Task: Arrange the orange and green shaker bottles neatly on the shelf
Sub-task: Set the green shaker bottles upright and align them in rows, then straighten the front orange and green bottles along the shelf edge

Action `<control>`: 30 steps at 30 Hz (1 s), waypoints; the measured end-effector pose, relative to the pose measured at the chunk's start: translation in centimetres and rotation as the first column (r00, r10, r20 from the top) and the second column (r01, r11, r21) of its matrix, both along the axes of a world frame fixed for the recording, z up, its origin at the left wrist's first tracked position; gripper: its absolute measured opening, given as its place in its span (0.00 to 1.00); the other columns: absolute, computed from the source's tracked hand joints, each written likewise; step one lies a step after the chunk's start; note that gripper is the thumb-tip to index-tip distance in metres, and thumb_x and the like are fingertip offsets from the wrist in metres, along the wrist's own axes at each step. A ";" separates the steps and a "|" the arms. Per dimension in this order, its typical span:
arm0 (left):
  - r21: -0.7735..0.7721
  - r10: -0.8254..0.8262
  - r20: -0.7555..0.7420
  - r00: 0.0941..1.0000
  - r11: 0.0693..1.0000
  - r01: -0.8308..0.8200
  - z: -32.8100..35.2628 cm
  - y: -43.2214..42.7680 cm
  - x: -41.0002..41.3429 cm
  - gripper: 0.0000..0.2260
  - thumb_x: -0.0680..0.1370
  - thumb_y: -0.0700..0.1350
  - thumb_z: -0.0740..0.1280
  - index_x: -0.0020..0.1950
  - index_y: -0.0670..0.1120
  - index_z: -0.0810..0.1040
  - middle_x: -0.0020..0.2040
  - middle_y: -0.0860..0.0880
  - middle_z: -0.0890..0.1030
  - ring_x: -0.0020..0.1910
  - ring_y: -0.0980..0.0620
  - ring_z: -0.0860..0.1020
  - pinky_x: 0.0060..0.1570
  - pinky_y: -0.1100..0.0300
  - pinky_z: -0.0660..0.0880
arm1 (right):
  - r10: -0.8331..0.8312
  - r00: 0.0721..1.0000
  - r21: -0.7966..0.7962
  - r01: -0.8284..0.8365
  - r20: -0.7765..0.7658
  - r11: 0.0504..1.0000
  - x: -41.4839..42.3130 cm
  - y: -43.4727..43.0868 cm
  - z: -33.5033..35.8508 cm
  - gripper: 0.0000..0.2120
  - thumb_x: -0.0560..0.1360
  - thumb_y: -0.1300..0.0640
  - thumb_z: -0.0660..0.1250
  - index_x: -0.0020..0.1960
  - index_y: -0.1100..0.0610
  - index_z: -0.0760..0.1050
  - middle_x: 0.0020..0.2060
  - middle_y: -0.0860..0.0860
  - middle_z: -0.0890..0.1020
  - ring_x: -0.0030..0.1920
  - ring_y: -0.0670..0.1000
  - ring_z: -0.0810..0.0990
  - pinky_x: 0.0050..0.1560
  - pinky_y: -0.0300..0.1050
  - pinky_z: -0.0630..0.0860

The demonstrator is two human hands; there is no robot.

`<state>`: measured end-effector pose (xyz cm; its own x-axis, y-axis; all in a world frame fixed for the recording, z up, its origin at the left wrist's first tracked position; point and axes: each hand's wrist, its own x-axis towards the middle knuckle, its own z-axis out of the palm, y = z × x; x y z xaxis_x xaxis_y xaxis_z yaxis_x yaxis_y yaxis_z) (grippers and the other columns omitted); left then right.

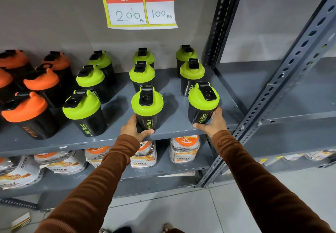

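Note:
Black shaker bottles stand on a grey metal shelf (169, 132). Green-lidded ones fill the middle and right in three columns; orange-lidded ones (27, 112) crowd the left. My left hand (135, 129) grips the base of the front middle green bottle (147, 107), which stands upright at the shelf's front edge. My right hand (213, 122) wraps the lower body of the front right green bottle (203, 103), which tilts slightly. Another green bottle (83, 112) leans at the front left of the green group.
A yellow price sign (140, 5) hangs from the shelf above. Packaged jars and pouches (184, 149) lie on the lower shelf. A perforated upright post (283, 80) stands right of the shelf, with another shelf bay beyond. Tiled floor lies below.

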<state>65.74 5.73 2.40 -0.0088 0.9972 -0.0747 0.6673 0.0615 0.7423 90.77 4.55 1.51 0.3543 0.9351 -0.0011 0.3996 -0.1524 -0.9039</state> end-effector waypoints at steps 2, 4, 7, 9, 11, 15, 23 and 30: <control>0.003 -0.001 -0.004 1.000 1.000 0.001 -0.1 0.0 0.0 0.28 0.67 0.46 0.75 0.63 0.41 0.68 0.62 0.40 0.76 0.60 0.39 0.73 0.61 0.49 0.69 | -0.005 1.000 -0.008 0.005 0.007 1.000 0.0 0.1 -0.1 0.45 0.58 0.67 0.79 0.68 0.60 0.58 0.63 0.60 0.74 0.63 0.57 0.72 0.65 0.48 0.66; 0.004 0.001 -0.001 1.000 1.000 -0.001 -0.1 0.1 0.0 0.28 0.67 0.46 0.74 0.63 0.41 0.68 0.63 0.40 0.75 0.60 0.39 0.73 0.61 0.49 0.69 | -0.010 1.000 -0.016 0.010 0.011 1.000 0.1 0.1 -0.2 0.44 0.58 0.66 0.79 0.67 0.60 0.59 0.63 0.60 0.74 0.63 0.57 0.72 0.65 0.48 0.66; 0.001 0.005 -0.002 1.000 1.000 -0.005 -0.2 0.1 0.1 0.29 0.68 0.46 0.74 0.64 0.41 0.67 0.64 0.40 0.75 0.61 0.39 0.73 0.62 0.48 0.69 | -0.009 1.000 -0.024 0.009 0.000 1.000 0.2 0.1 0.0 0.43 0.58 0.67 0.78 0.67 0.60 0.59 0.63 0.60 0.74 0.63 0.57 0.72 0.64 0.46 0.66; 0.002 0.004 -0.001 1.000 1.000 -0.004 -0.3 0.2 0.1 0.29 0.68 0.46 0.74 0.64 0.42 0.66 0.64 0.40 0.74 0.61 0.39 0.72 0.62 0.48 0.69 | -0.008 1.000 -0.027 0.008 0.000 1.000 0.3 0.1 -0.1 0.43 0.58 0.67 0.78 0.66 0.60 0.59 0.63 0.60 0.74 0.63 0.56 0.72 0.62 0.44 0.65; 0.004 0.005 0.004 1.000 1.000 -0.005 -0.5 0.3 0.0 0.29 0.68 0.46 0.74 0.64 0.42 0.66 0.64 0.40 0.74 0.61 0.39 0.72 0.62 0.47 0.69 | -0.005 1.000 -0.024 0.004 -0.005 1.000 0.3 0.1 -0.2 0.43 0.58 0.67 0.78 0.66 0.60 0.59 0.63 0.60 0.74 0.63 0.57 0.72 0.62 0.43 0.65; 0.036 -0.012 0.004 1.000 0.999 0.012 -0.8 0.4 -0.1 0.30 0.67 0.46 0.75 0.64 0.42 0.66 0.64 0.41 0.74 0.61 0.39 0.72 0.62 0.48 0.69 | 0.012 1.000 -0.009 -0.012 -0.011 1.000 0.3 -0.3 -0.4 0.48 0.58 0.67 0.79 0.70 0.56 0.55 0.65 0.57 0.72 0.66 0.56 0.69 0.67 0.51 0.65; 0.279 -0.078 0.033 0.996 0.958 0.065 -3.8 -1.9 -2.8 0.34 0.68 0.43 0.74 0.69 0.41 0.63 0.67 0.42 0.71 0.66 0.43 0.69 0.65 0.56 0.63 | -0.259 0.965 0.315 0.233 0.043 0.920 -5.4 -4.5 -3.1 0.34 0.60 0.51 0.75 0.61 0.58 0.66 0.54 0.54 0.70 0.57 0.57 0.71 0.60 0.58 0.71; 0.509 0.056 0.075 0.996 0.856 -0.086 -6.0 -4.7 -7.9 0.19 0.78 0.52 0.56 0.54 0.37 0.74 0.50 0.34 0.80 0.52 0.48 0.73 0.57 0.63 0.66 | 0.228 0.929 0.465 -0.346 0.292 0.815 -18.0 -5.9 -2.4 0.07 0.70 0.55 0.66 0.46 0.57 0.74 0.40 0.58 0.80 0.41 0.45 0.74 0.49 0.26 0.68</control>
<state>57.85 1.07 -3.65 -0.0922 0.8916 0.4432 0.6326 -0.2913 0.7176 72.81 -1.32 -0.86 0.0059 0.8435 0.5371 0.5429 0.4483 -0.7101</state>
